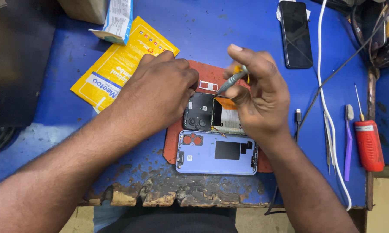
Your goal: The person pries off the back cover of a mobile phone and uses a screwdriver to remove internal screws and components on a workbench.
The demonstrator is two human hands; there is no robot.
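Lilac back cover [218,152] lengthwise L-R; R hand [259,99] pinching screwdriver [231,82], tip down-left; L hand [160,86] curled on phone [205,114].

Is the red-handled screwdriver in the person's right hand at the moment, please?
No, the red-handled screwdriver lies on the bench; the right hand holds a grey tool.

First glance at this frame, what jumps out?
Two hands meet mid-bench over an opened phone on a red mat: the left hand steadies it, the right hand holds a grey screwdriver to it. Its lilac back cover lies just below, inner side up; a yellow mailer sits upper left.
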